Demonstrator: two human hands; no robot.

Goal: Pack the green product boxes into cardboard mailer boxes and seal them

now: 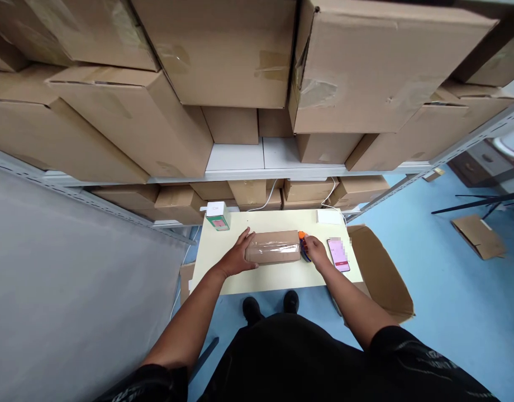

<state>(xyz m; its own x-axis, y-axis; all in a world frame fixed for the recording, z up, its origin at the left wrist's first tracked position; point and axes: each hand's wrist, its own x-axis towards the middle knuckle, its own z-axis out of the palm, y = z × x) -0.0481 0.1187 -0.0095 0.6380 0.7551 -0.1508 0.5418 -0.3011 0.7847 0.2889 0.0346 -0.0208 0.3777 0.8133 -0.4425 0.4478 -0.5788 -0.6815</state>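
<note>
Brown cardboard cartons [215, 50] fill the metal shelving [240, 162] across the upper view, stacked in two tiers, with smaller cartons tucked under the lowest shelf board. Blue floor [450, 290] extends to the right, where a flattened piece of cardboard [478, 237] lies well apart from the work area. An open carton [382, 273] stands just beside the right edge of the pale yellow surface [274, 279]. At the middle of the surface lies the task's thing, a long brown parcel [272, 247] wrapped in clear tape, its long side running left to right. The left hand [243, 251] rests flat with spread fingers against the parcel's left end, pressing it rather than gripping it; this grip is released. The right hand [315, 251] is at the parcel's right end, its grip clenched around an orange and blue tape dispenser [303, 245] that touches the parcel. A phone [338, 254] with a lit screen lies on the surface just right of the right hand. A small white and green box [217, 215] stands at the far left corner of the surface, and a white cable [332, 195] runs from the shelving to a white pad [329, 216] at the far right corner.
</note>
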